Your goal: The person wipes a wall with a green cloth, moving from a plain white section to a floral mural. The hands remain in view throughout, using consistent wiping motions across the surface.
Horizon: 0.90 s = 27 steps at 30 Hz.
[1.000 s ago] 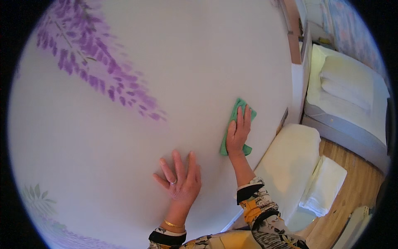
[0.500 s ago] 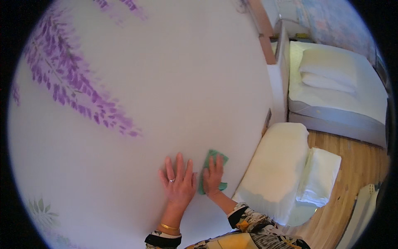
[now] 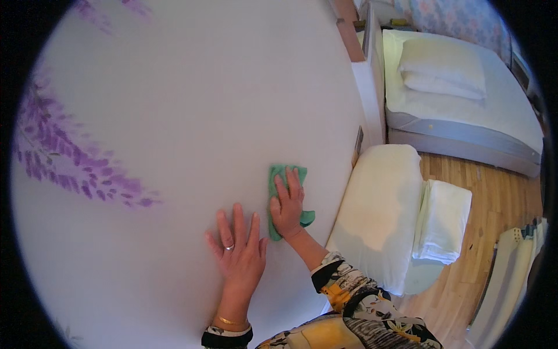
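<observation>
Against one pale wall (image 3: 203, 116): one green cloth (image 3: 273, 176).
Right hand (image 3: 288, 210) holds cloth flat; left hand (image 3: 241, 256), one ring (image 3: 230, 248), spread wide.

At lower centre, the left hand (image 3: 241, 256) is on the pale painted wall (image 3: 209, 104), left of the right hand (image 3: 286, 214) on a green fabric cloth (image 3: 275, 178). Lower right, folded white fabric (image 3: 444, 221) lies right of a long cream cushion (image 3: 375, 203); upper right, white pillows (image 3: 443, 61) lie on a grey-sided bed (image 3: 505, 116).
</observation>
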Tool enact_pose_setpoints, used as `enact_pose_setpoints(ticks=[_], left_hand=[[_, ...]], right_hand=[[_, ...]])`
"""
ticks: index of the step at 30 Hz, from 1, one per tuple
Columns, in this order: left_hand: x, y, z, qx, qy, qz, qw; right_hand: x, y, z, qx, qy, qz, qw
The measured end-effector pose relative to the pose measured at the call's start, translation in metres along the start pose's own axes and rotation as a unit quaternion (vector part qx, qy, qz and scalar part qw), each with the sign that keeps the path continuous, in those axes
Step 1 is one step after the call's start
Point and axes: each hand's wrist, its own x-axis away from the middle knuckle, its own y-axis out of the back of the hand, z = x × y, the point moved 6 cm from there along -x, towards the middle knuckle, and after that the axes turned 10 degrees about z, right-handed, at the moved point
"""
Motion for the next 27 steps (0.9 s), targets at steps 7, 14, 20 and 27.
enact_pose_setpoints(ticks=[7, 14, 20, 27], left_hand=[[0.021, 0.015, 0.011, -0.005, 0.019, 0.025, 0.999], [0.034, 0.041, 0.023, -0.032, 0.031, 0.022, 0.999], [0.016, 0.036, 0.018, -0.051, 0.027, 0.030, 0.998], [-0.039, 0.018, 0.015, -0.042, 0.003, 0.030, 0.999]], right_hand=[[0.008, 0.002, -0.035, 0.020, -0.065, -0.029, 0.997], [0.035, -0.002, -0.104, -0.022, -0.190, -0.051, 0.980], [0.146, -0.017, -0.202, 0.016, -0.401, 0.048, 0.914], [0.190, -0.032, -0.190, 0.014, -0.517, 0.099, 0.850]])
